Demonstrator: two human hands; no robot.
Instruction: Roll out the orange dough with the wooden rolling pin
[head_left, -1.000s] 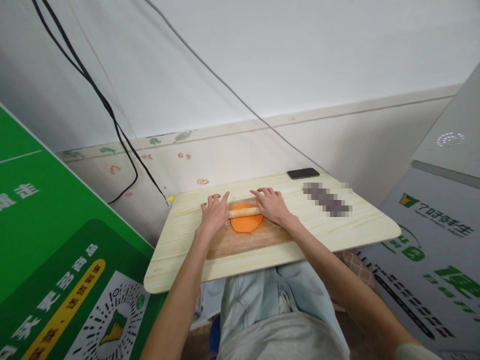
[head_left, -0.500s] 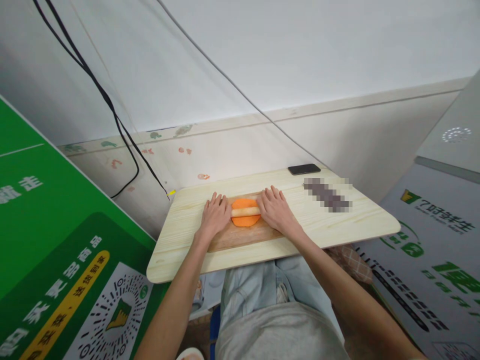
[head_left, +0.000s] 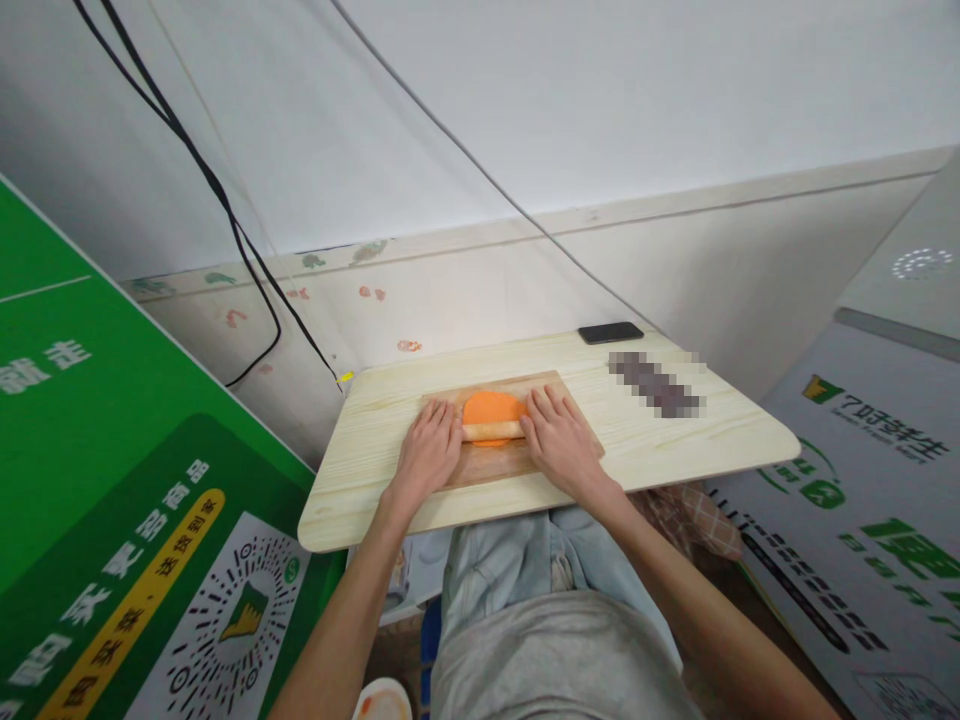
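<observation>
L hand (head_left: 431, 447) & R hand (head_left: 561, 438) reach fwd, palms down, one over each end of the rolling pin (head_left: 493, 431); forearms angle in from either side. Fingers lie close tgthr, pointing away from the body; can't tell if they curl round the pin ends, hidden under the hands. Orange sheet (head_left: 491, 406) is under the pin, on the wooden board (head_left: 491, 466) atop the table (head_left: 352, 470). Vs 1 s ago: pin's nearer the sheet's body-side edge, fingers less spread.
</observation>
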